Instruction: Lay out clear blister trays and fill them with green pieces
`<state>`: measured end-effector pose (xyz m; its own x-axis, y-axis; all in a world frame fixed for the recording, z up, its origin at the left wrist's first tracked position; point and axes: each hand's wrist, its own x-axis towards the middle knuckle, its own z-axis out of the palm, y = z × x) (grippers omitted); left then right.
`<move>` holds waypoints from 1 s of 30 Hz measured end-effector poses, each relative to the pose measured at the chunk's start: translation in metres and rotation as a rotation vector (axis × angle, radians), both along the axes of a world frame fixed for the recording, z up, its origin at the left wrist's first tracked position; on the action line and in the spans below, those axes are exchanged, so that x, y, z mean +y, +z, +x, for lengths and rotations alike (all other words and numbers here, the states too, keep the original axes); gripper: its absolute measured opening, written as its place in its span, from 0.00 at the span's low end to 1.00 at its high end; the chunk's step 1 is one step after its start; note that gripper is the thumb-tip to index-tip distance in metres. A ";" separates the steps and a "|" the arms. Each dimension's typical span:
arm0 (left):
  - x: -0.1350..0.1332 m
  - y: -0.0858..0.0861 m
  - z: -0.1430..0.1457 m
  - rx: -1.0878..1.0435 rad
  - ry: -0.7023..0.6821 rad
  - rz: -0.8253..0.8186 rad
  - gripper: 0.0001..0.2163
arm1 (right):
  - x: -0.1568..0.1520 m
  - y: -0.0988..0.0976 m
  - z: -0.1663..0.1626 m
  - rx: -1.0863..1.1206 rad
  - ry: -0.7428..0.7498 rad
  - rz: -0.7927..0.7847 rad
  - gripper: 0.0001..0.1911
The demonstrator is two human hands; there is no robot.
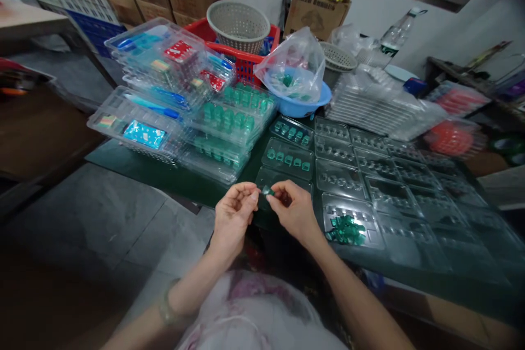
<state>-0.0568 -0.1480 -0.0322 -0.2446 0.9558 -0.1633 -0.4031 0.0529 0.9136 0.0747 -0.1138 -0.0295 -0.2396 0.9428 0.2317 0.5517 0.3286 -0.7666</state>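
Note:
Between the fingers of my right hand [293, 208] is a small green translucent plastic piece [267, 190], pinched at the table's near edge. My left hand [235, 213] is closed in a pinch just left of that piece; whatever its fingertips hold is too small to make out. Right behind both hands lies a clear plastic tray [283, 179], partly covered by them. Beyond it, another clear tray [287, 146] carries a row of several green pieces. A loose heap of green pieces [346, 229] rests in a tray to the right.
Clear moulded trays [381, 191] cover the right of the dark green table. Filled trays are stacked at left [180, 115]. Behind stand a blue bowl [303, 106] with a plastic bag, a red basket [241, 60], a grey basket [238, 22] and more stacked trays [377, 104].

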 end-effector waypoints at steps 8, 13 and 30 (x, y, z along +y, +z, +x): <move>0.000 -0.014 -0.022 0.449 0.043 0.066 0.06 | 0.026 0.008 -0.015 -0.573 0.069 0.028 0.05; -0.003 -0.017 -0.018 0.663 0.014 0.169 0.05 | 0.026 0.016 -0.028 -0.770 0.151 0.025 0.08; -0.006 -0.006 0.037 0.673 -0.243 0.335 0.06 | -0.041 0.025 0.184 -0.640 -0.288 -0.026 0.12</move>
<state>-0.0194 -0.1540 -0.0384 0.0336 0.9672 0.2518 0.2296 -0.2527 0.9399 0.2590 -0.1550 -0.0047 -0.0610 0.9926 0.1052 0.9596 0.0873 -0.2674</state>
